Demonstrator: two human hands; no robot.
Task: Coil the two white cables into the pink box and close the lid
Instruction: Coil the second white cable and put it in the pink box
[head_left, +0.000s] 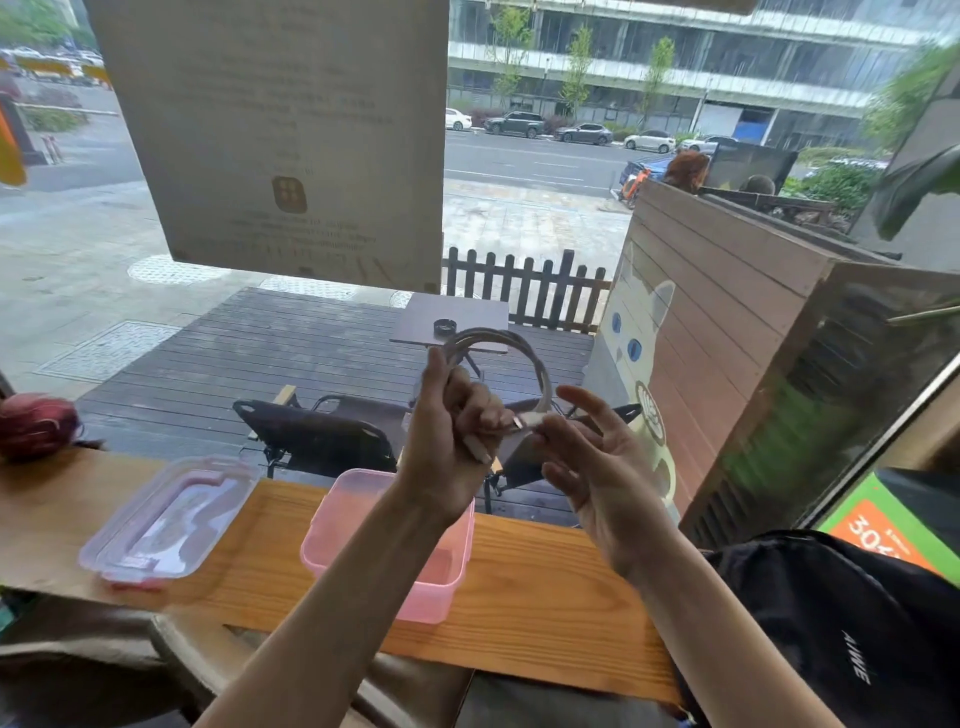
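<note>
Streetside café, wooden window counter (545, 597), patio table (457, 317), folding chairs (317, 436), fence (524, 286)

Both forearms raised, bare, converging above the pink box (415, 587). Left hand (452, 441) directly over the box, fingers curled, gripping the coiled white cable (519, 353). Right hand (597, 467) up and right of the box, palm inward, fingers spread, thumb and forefinger pinching the cable end beside the left hand.
</note>
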